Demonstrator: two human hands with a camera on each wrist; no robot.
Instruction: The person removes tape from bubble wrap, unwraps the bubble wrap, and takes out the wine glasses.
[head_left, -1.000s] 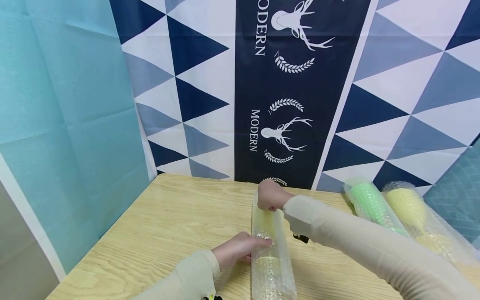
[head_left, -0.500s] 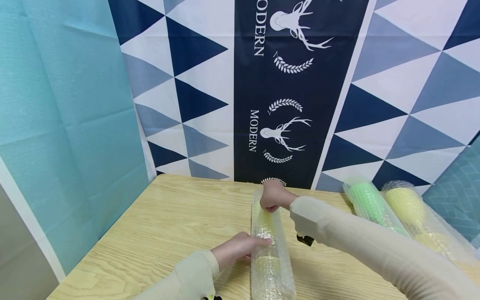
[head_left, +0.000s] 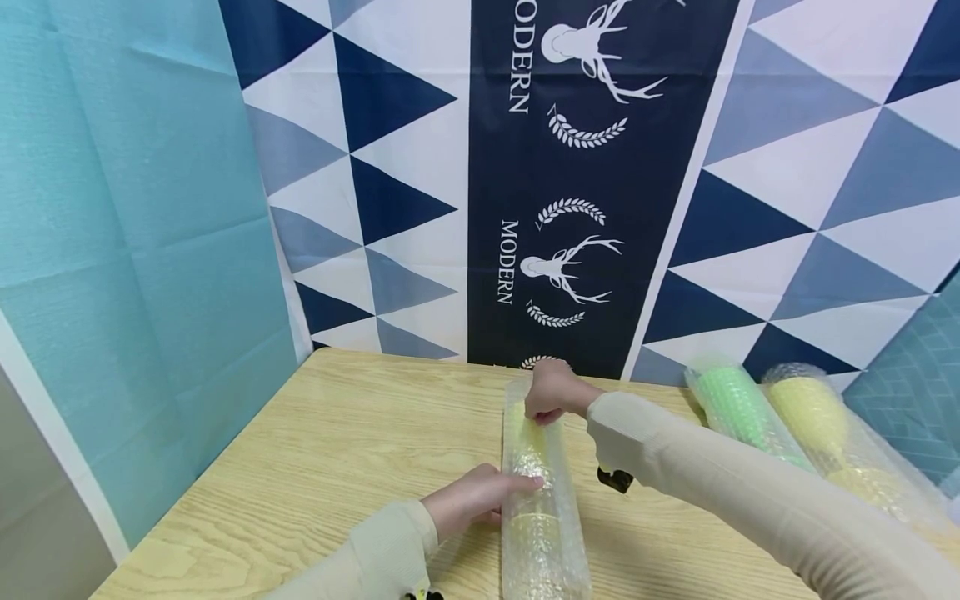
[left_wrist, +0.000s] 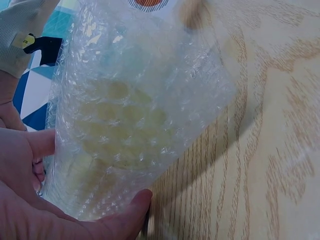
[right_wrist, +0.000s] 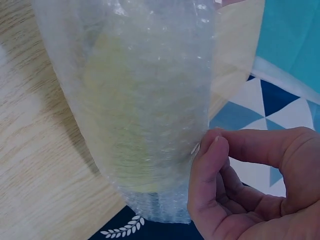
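Observation:
A yellow object in bubble wrap (head_left: 534, 533) lies lengthwise on the wooden table in the head view. My left hand (head_left: 483, 493) grips its left side around the middle, thumb laid over the top; the left wrist view shows thumb and fingers around the wrap (left_wrist: 125, 125). At the far end is my right hand (head_left: 549, 393). In the right wrist view, the thumb and forefinger of that hand (right_wrist: 250, 185) pinch the edge of the bubble wrap (right_wrist: 145, 110), the other fingers curled.
A green item in bubble wrap (head_left: 735, 404) and a yellow one in bubble wrap (head_left: 813, 417) lie at the right of the table (head_left: 337, 433). Behind the table hangs a patterned cloth (head_left: 405, 275), with a teal curtain (head_left: 150, 250) on the left.
My right hand has shifted slightly to the right along the far end of the wrapped object. The left hand keeps its place.

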